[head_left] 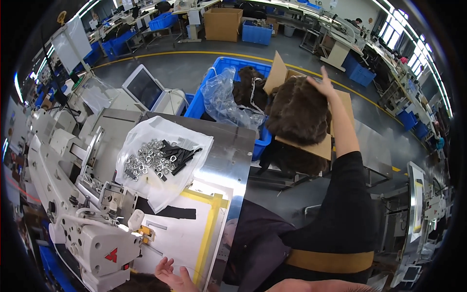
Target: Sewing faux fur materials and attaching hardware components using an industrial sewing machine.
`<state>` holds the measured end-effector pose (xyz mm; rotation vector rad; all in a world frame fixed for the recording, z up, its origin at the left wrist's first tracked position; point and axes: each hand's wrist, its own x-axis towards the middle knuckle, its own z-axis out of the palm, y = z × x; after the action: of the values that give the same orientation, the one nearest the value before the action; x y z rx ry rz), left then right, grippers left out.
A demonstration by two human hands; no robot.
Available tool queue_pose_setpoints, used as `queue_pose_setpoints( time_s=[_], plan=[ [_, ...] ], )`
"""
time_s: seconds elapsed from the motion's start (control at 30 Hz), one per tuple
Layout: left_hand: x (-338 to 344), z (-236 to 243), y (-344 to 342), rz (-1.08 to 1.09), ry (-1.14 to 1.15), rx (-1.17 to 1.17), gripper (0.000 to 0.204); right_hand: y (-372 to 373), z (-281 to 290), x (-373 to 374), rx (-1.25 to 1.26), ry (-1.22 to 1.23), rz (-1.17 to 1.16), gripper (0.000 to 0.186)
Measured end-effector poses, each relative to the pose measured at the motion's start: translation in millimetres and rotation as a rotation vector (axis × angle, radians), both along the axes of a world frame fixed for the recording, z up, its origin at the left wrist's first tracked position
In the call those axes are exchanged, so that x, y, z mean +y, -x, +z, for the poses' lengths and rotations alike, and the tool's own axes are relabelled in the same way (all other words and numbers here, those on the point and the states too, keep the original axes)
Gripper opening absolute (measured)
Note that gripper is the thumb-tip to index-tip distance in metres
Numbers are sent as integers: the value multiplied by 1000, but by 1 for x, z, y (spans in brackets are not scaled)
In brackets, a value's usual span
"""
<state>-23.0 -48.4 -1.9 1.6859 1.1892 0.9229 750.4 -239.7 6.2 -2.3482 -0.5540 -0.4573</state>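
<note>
My right hand (322, 82) reaches far forward, its fingers spread and laid on the top edge of a brown furry piece (299, 112). The fur lies on an open cardboard box (318, 147). My right arm wears a black sleeve. My left hand (171, 275) is at the lower edge, fingers apart, resting on a white template board (180, 238) with yellow tape lines, holding nothing. A black strap (176, 212) lies on that board beside the white sewing machine head (99, 246).
A clear plastic sheet (146, 136) on the metal table (233, 155) holds several metal buckles (143, 160) and black strips (180, 156). A blue crate (228, 65) with more fur and a crumpled clear bag (226, 102) stands behind. A monitor (144, 87) stands to the left.
</note>
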Motion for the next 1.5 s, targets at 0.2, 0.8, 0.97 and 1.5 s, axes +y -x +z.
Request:
queue_pose_setpoints(
  time_s=[0.2,0.8,0.97,1.5],
  plan=[
    [-7,11,-12,-38,-2,205,62,13,-78,5,190,303,51,68],
    [60,-10,-108,-349,-588,568,37,455,-15,240,88,228,1559,12],
    [75,-15,-124,-441,-787,800,10,469,-8,267,215,111,1536,11],
    [103,-10,-116,-581,-756,544,23,437,4,255,517,480,1798,26]
  ],
)
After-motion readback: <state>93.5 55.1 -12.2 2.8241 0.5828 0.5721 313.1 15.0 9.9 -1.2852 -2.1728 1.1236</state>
